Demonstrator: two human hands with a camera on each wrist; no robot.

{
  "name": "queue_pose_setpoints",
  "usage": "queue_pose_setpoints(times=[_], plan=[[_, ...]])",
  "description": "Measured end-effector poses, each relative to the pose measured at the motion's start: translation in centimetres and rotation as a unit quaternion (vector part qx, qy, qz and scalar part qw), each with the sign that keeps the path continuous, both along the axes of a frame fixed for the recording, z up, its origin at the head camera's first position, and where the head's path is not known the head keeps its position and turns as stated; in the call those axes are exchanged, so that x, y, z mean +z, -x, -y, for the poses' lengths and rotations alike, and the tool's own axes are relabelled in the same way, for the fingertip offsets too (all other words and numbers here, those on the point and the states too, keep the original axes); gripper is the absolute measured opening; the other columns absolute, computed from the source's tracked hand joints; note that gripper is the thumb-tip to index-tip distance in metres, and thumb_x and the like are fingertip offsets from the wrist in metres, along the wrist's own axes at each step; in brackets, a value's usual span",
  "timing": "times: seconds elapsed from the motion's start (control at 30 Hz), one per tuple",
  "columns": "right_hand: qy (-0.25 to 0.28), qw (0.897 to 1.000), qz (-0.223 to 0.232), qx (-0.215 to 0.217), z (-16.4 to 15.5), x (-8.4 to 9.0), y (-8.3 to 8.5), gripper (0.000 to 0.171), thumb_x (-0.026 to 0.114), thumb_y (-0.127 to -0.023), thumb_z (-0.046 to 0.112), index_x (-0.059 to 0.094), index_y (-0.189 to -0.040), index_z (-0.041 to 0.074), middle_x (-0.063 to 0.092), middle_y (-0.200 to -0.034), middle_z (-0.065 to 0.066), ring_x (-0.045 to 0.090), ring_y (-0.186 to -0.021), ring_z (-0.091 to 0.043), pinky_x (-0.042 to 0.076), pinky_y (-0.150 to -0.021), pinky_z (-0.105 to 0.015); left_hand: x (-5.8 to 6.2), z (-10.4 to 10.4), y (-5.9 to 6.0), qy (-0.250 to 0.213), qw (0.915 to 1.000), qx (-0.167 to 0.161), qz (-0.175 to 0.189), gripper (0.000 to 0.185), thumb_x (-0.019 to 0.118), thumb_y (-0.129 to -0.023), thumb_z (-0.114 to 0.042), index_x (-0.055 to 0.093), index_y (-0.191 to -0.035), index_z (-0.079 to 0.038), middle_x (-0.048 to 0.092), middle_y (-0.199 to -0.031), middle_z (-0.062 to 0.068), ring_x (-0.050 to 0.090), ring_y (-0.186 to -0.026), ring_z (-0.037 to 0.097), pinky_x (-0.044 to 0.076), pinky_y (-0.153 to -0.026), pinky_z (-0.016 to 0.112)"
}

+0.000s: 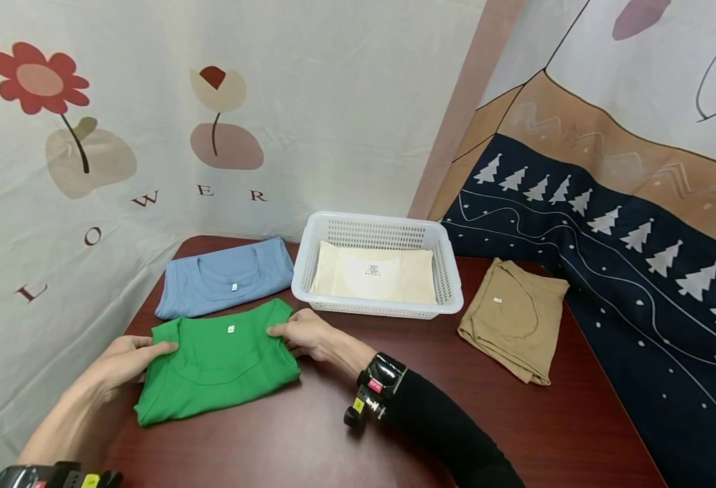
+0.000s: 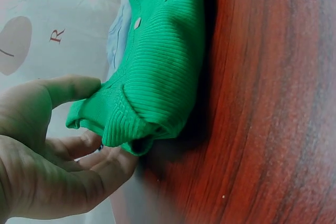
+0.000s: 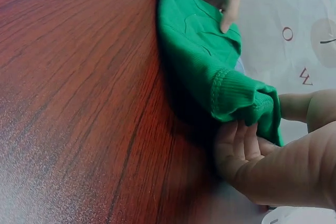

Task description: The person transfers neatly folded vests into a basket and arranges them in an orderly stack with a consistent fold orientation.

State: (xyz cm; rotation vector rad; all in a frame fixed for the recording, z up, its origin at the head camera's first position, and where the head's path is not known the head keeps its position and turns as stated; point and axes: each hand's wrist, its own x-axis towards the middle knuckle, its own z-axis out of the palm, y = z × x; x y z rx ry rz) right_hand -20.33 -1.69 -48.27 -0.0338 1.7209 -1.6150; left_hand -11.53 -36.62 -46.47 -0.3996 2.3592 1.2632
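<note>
Both hands, the left hand (image 1: 127, 357) and right hand (image 1: 305, 333), pinch opposite edges of the folded green shirt (image 1: 216, 362) on the bench (image 1: 394, 407), apparently mid-pickup; next calls for an even lift.

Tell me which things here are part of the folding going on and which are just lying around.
In hand:
green shirt, gripped at its edges by the left hand and right hand

Lying about:
blue shirt, folded
tan shirt, folded
white basket holding a cream shirt
table
</note>
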Motion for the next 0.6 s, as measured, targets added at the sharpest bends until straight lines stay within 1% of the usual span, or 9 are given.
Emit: queue_pose_setpoints(times=[0.1,0.13,0.2,0.23,0.3,0.33,0.4,0.5,0.6], plan=[[-0.028,0.999,-0.034,-0.012,0.21,-0.03,-0.21,0.026,0.079,-0.104,0.014,0.062,-0.084,0.015,0.059,-0.069,0.006,0.058,-0.060,-0.007,0.052,-0.055,-0.022,-0.03,0.00,-0.02,-0.019,0.9998,0.000,0.004,0.036,0.062,-0.115,-0.041,0.069,-0.097,-0.011,0.053,-0.063,-0.013,0.053,-0.058,0.004,0.060,-0.071,0.025],[-0.039,0.998,-0.050,-0.015,0.27,-0.04,-0.29,0.029,0.080,-0.103,0.014,0.060,-0.082,0.016,0.055,-0.068,0.007,0.054,-0.059,-0.007,0.048,-0.054,-0.021,-0.07,0.00,-0.01,-0.027,0.9996,0.005,0.009,0.035,0.062,-0.115,-0.041,0.069,-0.099,-0.011,0.056,-0.065,-0.013,0.056,-0.059,0.003,0.062,-0.073,0.025],[-0.064,0.994,-0.082,-0.019,0.35,-0.10,-0.38,0.034,0.081,-0.102,0.015,0.057,-0.078,0.017,0.051,-0.069,0.008,0.050,-0.060,-0.007,0.044,-0.055,-0.021,-0.11,0.07,-0.02,-0.040,0.9991,0.007,0.013,0.037,0.061,-0.116,-0.041,0.072,-0.104,-0.007,0.064,-0.069,-0.012,0.063,-0.063,0.003,0.065,-0.075,0.025],[-0.075,0.992,-0.098,-0.021,0.38,-0.10,-0.44,0.037,0.082,-0.101,0.015,0.055,-0.076,0.017,0.050,-0.070,0.007,0.050,-0.061,-0.007,0.043,-0.056,-0.021,-0.11,0.12,-0.02,-0.045,0.9989,0.006,0.013,0.040,0.061,-0.116,-0.041,0.073,-0.108,-0.004,0.068,-0.073,-0.011,0.067,-0.067,0.003,0.066,-0.077,0.026],[-0.092,0.988,-0.121,-0.024,0.38,-0.05,-0.56,0.043,0.083,-0.100,0.016,0.051,-0.071,0.017,0.047,-0.072,0.007,0.049,-0.064,-0.008,0.043,-0.058,-0.022,-0.17,0.18,-0.05,-0.047,0.9987,0.013,0.019,0.043,0.061,-0.116,-0.043,0.076,-0.112,-0.003,0.073,-0.078,-0.011,0.073,-0.073,0.003,0.067,-0.078,0.027],[-0.097,0.987,-0.128,-0.025,0.36,-0.03,-0.59,0.045,0.083,-0.100,0.016,0.050,-0.070,0.018,0.047,-0.073,0.006,0.049,-0.066,-0.009,0.044,-0.059,-0.022,-0.19,0.22,-0.09,-0.047,0.9985,0.016,0.021,0.044,0.062,-0.116,-0.044,0.078,-0.112,-0.003,0.076,-0.081,-0.010,0.076,-0.077,0.003,0.067,-0.079,0.027],[-0.104,0.985,-0.137,-0.025,0.29,0.07,-0.67,0.049,0.083,-0.100,0.017,0.047,-0.067,0.018,0.045,-0.071,0.006,0.049,-0.066,-0.010,0.044,-0.060,-0.023,-0.23,0.27,-0.21,-0.047,0.9985,0.018,0.024,0.045,0.062,-0.115,-0.045,0.080,-0.108,-0.005,0.077,-0.081,-0.010,0.077,-0.078,0.003,0.068,-0.079,0.027],[-0.101,0.985,-0.134,-0.028,0.19,0.14,-0.75,0.051,0.083,-0.101,0.016,0.046,-0.066,0.019,0.041,-0.064,0.008,0.046,-0.059,-0.009,0.041,-0.055,-0.022,-0.35,0.36,-0.35,-0.051,0.9978,0.028,0.031,0.044,0.063,-0.114,-0.047,0.081,-0.100,-0.009,0.078,-0.079,-0.010,0.078,-0.077,0.003,0.067,-0.078,0.027],[-0.093,0.988,-0.121,-0.032,0.13,0.16,-0.81,0.051,0.081,-0.102,0.014,0.045,-0.067,0.019,0.037,-0.058,0.010,0.039,-0.050,-0.005,0.036,-0.050,-0.021,-0.41,0.45,-0.42,-0.053,0.9977,0.030,0.030,0.044,0.063,-0.114,-0.047,0.081,-0.103,-0.009,0.079,-0.081,-0.010,0.078,-0.079,0.003,0.068,-0.079,0.027]])
